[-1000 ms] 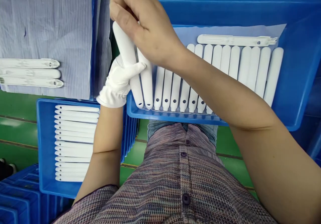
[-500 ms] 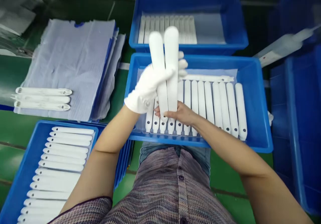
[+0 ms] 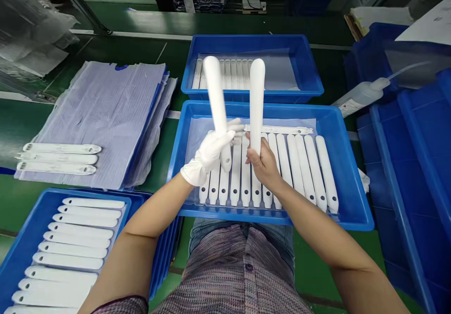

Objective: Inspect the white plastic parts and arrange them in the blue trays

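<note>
Left hand (image 3: pixel 211 153), white-gloved, partly closed with thumb across the lower part of a tilted white piece (image 3: pixel 215 93), some fingers loosely extended behind; right hand (image 3: pixel 263 164), bare, closed round the lower part of an upright white piece (image 3: pixel 257 100), the 2 apart and held up over the blue tray (image 3: pixel 246 216). In that tray: row of white pieces (image 3: pixel 284 159) side by side, 1 crosswise piece (image 3: pixel 282 129) behind them. 3 more pieces (image 3: pixel 58 158) lie on the sheet stack (image 3: pixel 102 107), left.
</note>
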`<act>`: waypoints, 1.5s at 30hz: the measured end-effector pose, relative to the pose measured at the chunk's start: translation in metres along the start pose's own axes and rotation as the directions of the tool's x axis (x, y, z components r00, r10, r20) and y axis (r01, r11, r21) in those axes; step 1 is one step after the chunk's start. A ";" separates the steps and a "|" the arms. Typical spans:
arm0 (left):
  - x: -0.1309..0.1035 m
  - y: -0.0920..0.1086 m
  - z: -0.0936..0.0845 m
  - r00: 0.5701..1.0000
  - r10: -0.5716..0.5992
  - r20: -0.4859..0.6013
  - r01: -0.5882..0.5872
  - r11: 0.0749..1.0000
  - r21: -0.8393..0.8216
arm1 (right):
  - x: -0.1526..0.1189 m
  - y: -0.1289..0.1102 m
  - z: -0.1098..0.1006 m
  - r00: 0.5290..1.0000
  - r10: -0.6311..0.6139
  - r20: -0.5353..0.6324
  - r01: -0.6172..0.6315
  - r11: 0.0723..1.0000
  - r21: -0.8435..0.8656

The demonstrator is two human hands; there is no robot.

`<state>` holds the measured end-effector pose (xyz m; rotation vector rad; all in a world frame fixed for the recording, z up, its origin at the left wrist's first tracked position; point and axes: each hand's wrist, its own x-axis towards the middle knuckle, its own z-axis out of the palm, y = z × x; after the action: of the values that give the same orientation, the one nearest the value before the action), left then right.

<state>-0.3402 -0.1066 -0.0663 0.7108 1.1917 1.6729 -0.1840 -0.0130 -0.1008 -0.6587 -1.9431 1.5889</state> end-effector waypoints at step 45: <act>-0.004 0.002 0.015 0.982 -0.188 -0.031 0.156 0.886 -0.437 | -0.002 -0.010 0.003 0.974 0.102 0.201 -0.193 0.839 0.509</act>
<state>-0.3264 -0.1046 -0.0591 0.2592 0.8552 1.7403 -0.1852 -0.0187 -0.0917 -0.4605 -1.4698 2.2173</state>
